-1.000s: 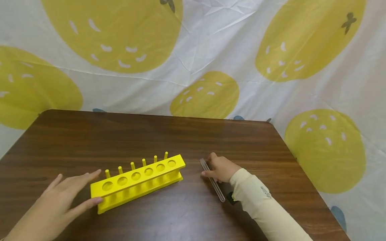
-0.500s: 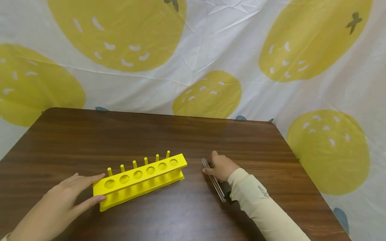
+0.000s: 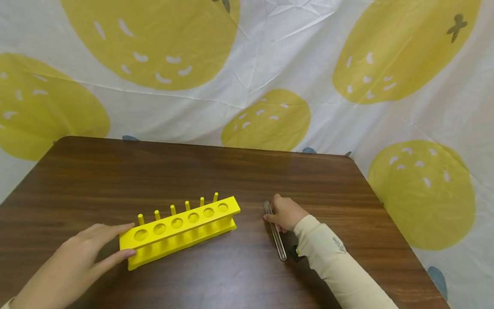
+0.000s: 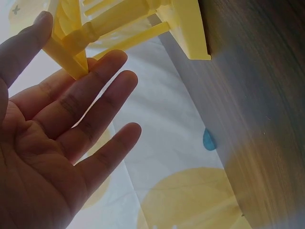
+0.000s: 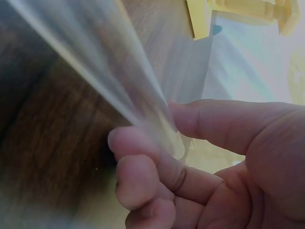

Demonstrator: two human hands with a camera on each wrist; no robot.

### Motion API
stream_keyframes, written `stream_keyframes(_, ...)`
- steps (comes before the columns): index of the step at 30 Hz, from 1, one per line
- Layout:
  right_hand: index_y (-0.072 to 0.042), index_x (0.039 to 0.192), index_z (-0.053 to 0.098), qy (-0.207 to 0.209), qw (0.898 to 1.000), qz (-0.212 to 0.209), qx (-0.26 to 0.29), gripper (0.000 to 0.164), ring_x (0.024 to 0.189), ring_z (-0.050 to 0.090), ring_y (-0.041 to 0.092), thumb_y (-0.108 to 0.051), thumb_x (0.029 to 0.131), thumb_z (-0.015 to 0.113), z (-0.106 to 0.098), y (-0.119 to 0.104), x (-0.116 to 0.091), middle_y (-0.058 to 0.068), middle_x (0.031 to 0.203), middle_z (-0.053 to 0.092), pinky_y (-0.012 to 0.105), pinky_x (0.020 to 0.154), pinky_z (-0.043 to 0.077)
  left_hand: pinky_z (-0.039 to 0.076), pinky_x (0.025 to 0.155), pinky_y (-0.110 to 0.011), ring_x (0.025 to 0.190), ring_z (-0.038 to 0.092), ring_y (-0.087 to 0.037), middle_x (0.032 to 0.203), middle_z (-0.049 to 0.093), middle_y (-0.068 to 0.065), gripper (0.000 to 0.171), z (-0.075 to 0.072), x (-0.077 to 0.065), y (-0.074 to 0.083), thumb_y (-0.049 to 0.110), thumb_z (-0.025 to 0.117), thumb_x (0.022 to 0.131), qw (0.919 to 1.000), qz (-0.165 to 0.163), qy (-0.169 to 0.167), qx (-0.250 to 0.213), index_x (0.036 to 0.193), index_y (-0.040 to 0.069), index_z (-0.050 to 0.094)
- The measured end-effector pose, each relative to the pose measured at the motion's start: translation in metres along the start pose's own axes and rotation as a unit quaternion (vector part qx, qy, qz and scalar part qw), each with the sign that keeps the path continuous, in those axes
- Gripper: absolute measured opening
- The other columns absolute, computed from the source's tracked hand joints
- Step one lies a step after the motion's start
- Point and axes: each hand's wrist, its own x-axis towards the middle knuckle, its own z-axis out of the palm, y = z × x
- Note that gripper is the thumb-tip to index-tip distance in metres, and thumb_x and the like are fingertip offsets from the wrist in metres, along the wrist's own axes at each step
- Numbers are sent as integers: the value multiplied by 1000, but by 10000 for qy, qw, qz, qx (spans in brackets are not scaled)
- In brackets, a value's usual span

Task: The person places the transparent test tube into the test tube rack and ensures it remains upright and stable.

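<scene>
A yellow test tube rack (image 3: 185,227), with a row of holes along its top and pegs behind, stands on the table left of the middle. My left hand (image 3: 77,257) pinches its left end between thumb and index finger; in the left wrist view the other fingers (image 4: 102,109) stretch out below the rack's end. To the right of the rack, my right hand (image 3: 288,213) holds a clear glass test tube (image 3: 279,243) slanted low over the table. In the right wrist view, the thumb (image 5: 214,119) and curled fingers pinch the tube near its rounded end.
The dark wood-grain table (image 3: 185,167) has its back edge against a white cloth (image 3: 266,51) printed with yellow fruit, which hangs behind and on the right. A dark object (image 3: 295,253) shows under the right sleeve (image 3: 328,253).
My left thumb and index finger have come together on the rack's end. The right hand has shifted slightly right, and the test tube now points more straight toward the near edge.
</scene>
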Motion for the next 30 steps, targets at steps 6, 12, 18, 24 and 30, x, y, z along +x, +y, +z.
stream_keyframes(6,-2,88,48,8,10000,-46,44,24,34,45,12,-17,90,67,-1,2,-1,4,45,55,24,36,38,51,78,-55,97,62,-28,110,66,-5,50,0,-2,-1,41,72,83,9999,98,86,-13,123,12,62)
stream_keyframes(12,0,96,47,-99,9995,-159,242,25,37,51,17,-17,91,65,-2,1,-4,6,49,57,26,38,42,51,79,-56,99,61,-30,112,65,-8,52,-1,-5,-1,42,71,83,9999,-102,-38,3,125,12,61)
stream_keyframes(18,0,102,44,285,9982,-291,450,26,40,52,16,-14,92,63,-12,-1,-6,5,51,56,28,41,44,51,79,-54,100,61,-30,113,65,-8,55,1,-5,2,46,69,83,9989,-350,-295,-31,127,13,60)
stream_keyframes(24,0,101,42,618,9938,-625,681,24,40,52,13,-12,92,61,-18,-3,-8,4,53,58,28,44,45,51,81,-54,101,61,-31,115,65,-9,56,0,-5,3,47,69,83,9976,-499,-480,42,127,13,61)
stream_keyframes(30,-2,102,39,806,9908,-661,865,25,43,55,20,-15,94,59,-23,-3,-13,7,54,58,29,49,44,51,80,-55,100,61,-32,113,65,-9,54,1,-3,1,43,70,83,9988,-333,-360,-17,126,12,61)
